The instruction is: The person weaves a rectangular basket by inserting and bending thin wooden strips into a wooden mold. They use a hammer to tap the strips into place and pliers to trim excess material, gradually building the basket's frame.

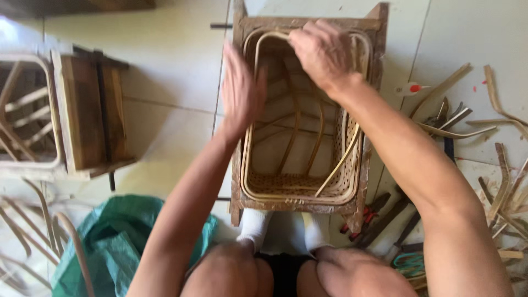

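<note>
A rough, weathered wooden frame (308, 206) stands on the pale tiled floor (170, 71), holding a rectangular basket (300, 184) of bent cane strips with a woven bottom. The left hand (240, 91) lies flat and open against the basket's left rim, while the right hand (324, 52) curls its fingers over the far rim, gripping it.

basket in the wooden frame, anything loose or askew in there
Yes: one cane strip leans diagonally across the right inside of the basket, crossing the curved ribs rather than following them. Cane offcuts also lie scattered on the floor at right.
</note>
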